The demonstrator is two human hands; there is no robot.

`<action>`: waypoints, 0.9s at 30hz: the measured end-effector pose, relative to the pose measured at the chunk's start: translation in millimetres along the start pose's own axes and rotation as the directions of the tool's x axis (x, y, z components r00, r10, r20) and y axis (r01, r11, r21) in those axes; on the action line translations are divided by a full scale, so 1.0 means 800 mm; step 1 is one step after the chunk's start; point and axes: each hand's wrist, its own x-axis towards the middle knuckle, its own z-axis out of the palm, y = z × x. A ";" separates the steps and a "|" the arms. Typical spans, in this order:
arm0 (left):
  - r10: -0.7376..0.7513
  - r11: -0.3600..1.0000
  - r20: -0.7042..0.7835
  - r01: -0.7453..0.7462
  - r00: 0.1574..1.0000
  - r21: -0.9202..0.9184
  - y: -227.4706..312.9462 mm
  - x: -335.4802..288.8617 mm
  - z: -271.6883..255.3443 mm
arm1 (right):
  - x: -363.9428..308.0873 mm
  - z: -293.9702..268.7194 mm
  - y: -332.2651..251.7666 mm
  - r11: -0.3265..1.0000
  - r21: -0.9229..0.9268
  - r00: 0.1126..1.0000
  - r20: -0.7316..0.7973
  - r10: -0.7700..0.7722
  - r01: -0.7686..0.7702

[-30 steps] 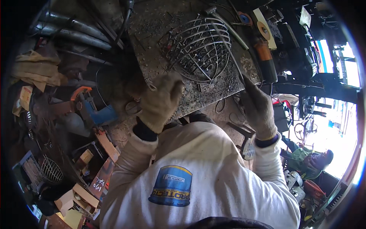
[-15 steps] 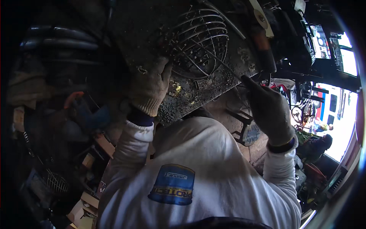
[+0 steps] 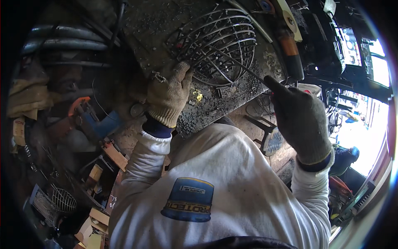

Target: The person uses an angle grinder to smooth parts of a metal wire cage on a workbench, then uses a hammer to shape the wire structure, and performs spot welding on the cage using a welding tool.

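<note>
A rounded cage of curved metal bars (image 3: 230, 31) lies on the dark, gritty metal worktable (image 3: 203, 114). A small red glowing spot shows near its left end. My left hand (image 3: 168, 93), in a knitted work glove, is closed at the cage's near left rim; its fingertips are partly hidden. My right hand (image 3: 302, 122), also gloved, is closed round the dark handle of what looks like a welding electrode holder (image 3: 274, 85). From it a thin rod (image 3: 244, 68) slants up and left, its tip over the cage bars.
An orange and black power tool (image 3: 289, 45) and a metal tube (image 3: 253, 20) lie beside the cage. Left on the floor are an orange and blue tool (image 3: 93, 114), cardboard boxes (image 3: 97, 220) and another wire cage (image 3: 64, 199). A person (image 3: 346, 159) is far right.
The picture has brightened. The cage and my left hand appear slightly farther right. My right hand has shifted right and a little down, still holding the rod over the cage.
</note>
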 end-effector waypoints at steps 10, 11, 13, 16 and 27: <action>-0.090 0.981 0.044 0.096 0.995 -0.171 -0.003 0.001 -0.010 | -0.003 0.041 0.006 0.993 0.118 0.995 -0.098 0.019 -0.007; -0.094 0.981 0.046 0.101 0.994 -0.166 -0.003 0.003 -0.016 | 0.001 0.033 0.000 0.998 0.043 0.999 -0.010 0.051 -0.050; -0.097 0.967 -0.020 0.089 0.995 -0.238 -0.006 0.008 -0.033 | -0.003 0.048 0.012 1.000 0.007 0.998 -0.050 -0.029 0.029; -0.183 0.934 -0.039 0.162 0.982 -0.318 -0.031 0.000 -0.040 | -0.006 0.056 0.018 0.996 0.079 0.995 -0.097 -0.034 0.041; -0.125 0.975 -0.033 0.116 0.992 -0.191 -0.015 -0.006 -0.035 | 0.001 0.037 0.004 0.978 0.202 0.998 -0.027 0.064 -0.057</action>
